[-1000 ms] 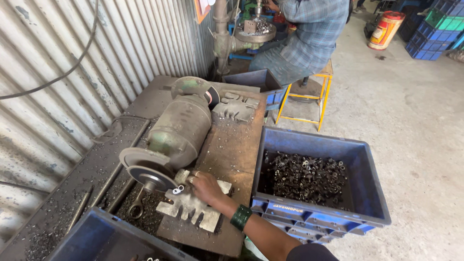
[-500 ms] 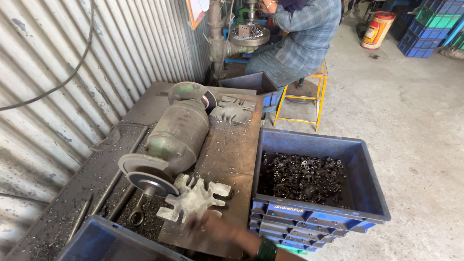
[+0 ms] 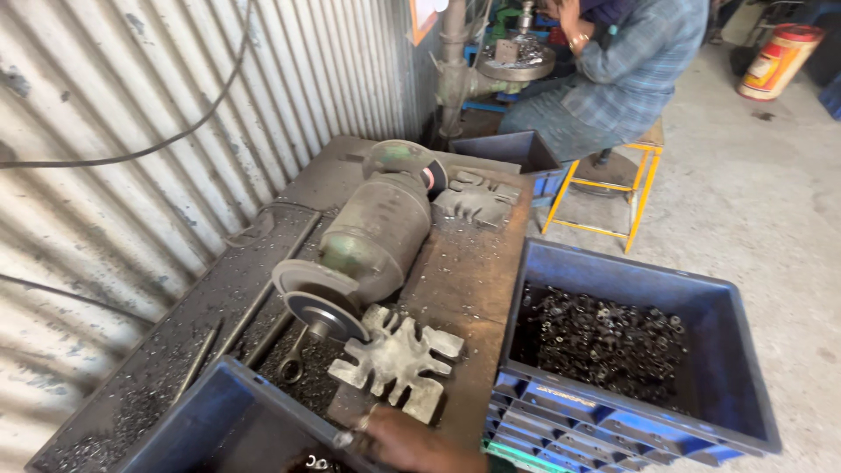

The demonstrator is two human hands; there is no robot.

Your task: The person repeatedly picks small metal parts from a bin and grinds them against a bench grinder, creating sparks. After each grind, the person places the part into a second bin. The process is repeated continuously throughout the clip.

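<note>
Only my right hand (image 3: 396, 441) shows, low at the bottom edge, between the near blue crate (image 3: 203, 419) and the slotted grey metal fixture (image 3: 399, 357). Its fingers curl over the crate's rim, with a small shiny glint of metal at the fingertips; whether they grip it is unclear. The fixture lies flat on the rusty steel bench (image 3: 455, 271), just in front of the grinder's disc (image 3: 326, 315). My left hand is out of view.
A green-grey bench grinder (image 3: 377, 232) lies along the bench. On the right, a blue crate (image 3: 644, 280) holds several small dark metal parts (image 3: 604, 342). Corrugated sheet wall (image 3: 131, 131) runs along the left. A seated person (image 3: 613, 79) works at a drill stand (image 3: 517, 57) behind.
My hand has pulled back from the slotted fixture toward the near crate at the bottom edge. The fixture now lies uncovered and slightly turned. The camera has moved closer.
</note>
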